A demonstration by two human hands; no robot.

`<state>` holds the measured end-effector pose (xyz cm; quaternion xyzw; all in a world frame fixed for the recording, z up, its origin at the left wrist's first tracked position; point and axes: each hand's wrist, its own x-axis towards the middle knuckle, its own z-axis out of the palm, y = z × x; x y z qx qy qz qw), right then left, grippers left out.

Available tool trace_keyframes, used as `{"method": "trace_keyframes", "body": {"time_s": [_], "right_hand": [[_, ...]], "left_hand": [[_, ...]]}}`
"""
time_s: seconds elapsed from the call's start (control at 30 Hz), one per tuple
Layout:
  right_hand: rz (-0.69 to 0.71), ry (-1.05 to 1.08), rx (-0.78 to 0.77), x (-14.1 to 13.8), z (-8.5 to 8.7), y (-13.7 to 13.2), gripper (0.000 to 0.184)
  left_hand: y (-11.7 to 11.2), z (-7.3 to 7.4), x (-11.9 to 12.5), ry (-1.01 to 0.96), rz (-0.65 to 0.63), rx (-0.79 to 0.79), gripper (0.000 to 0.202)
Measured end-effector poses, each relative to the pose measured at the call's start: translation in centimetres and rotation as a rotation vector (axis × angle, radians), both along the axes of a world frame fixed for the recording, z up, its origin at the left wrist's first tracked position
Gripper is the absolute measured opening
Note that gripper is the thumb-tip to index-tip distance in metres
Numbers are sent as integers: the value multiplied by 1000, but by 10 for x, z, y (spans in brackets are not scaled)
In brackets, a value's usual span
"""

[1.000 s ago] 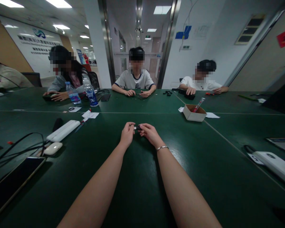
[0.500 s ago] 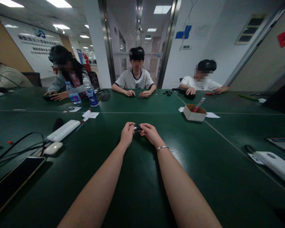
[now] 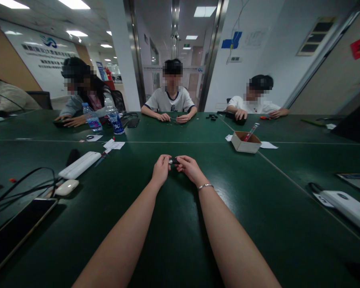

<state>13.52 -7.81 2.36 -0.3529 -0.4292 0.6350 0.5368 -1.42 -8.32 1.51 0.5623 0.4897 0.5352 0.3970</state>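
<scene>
My left hand [image 3: 161, 169] and my right hand [image 3: 189, 168] meet over the middle of the dark green table [image 3: 174, 224]. Both pinch a small black part with a metal end [image 3: 173, 161] held between their fingertips, just above the tabletop. A thin bracelet [image 3: 204, 186] circles my right wrist. What the small part is cannot be made out.
A cardboard box [image 3: 245, 143] with a red-tipped tool stands at the right. A white power strip [image 3: 79, 165], a white mouse [image 3: 66, 187], cables and a phone [image 3: 16, 232] lie left. Two water bottles [image 3: 114, 117] and three seated people are across the table. Another white strip [image 3: 348, 208] lies right.
</scene>
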Motion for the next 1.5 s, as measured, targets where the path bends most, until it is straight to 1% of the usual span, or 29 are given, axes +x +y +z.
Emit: {"method": "trace_keyframes", "body": {"time_s": [0.1, 0.17, 0.3, 0.43, 0.57, 0.7, 0.8, 0.87, 0.97, 1.1, 1.23, 1.4, 1.5], "right_hand": [[1, 0, 4, 0, 0, 0, 36], [-3, -5, 7, -1, -1, 0, 35], [-8, -15, 7, -1, -1, 1, 35], [-7, -6, 3, -1, -1, 1, 36], [-4, -8, 1, -1, 0, 0, 33], [-7, -18, -8, 0, 0, 1, 32], [-1, -17, -5, 0, 0, 1, 32], [-1, -14, -3, 0, 0, 1, 32], [-3, -10, -7, 0, 0, 0, 32], [-2, -7, -6, 0, 0, 0, 34], [-2, -3, 4, 0, -1, 0, 35], [-1, -8, 4, 1, -1, 0, 34], [-4, -4, -7, 0, -1, 0, 33]], "left_hand": [[-1, 2, 0, 9, 19, 2, 19], [-2, 4, 1, -4, 29, -14, 19], [-5, 7, 1, -5, 8, -13, 20], [-3, 6, 2, -10, 36, -4, 20], [-2, 4, 3, -17, 13, -9, 20], [-2, 4, 3, -12, 29, -16, 19], [-2, 3, 2, -24, -5, -11, 20], [-2, 3, 2, -17, 1, -8, 20], [-2, 4, 2, -14, 24, -21, 20], [-2, 5, 2, -35, -6, -28, 22], [-3, 6, 3, -14, 21, -34, 21], [-5, 9, 3, -22, 21, -42, 22], [-4, 7, 2, -6, 28, -22, 23]]}}
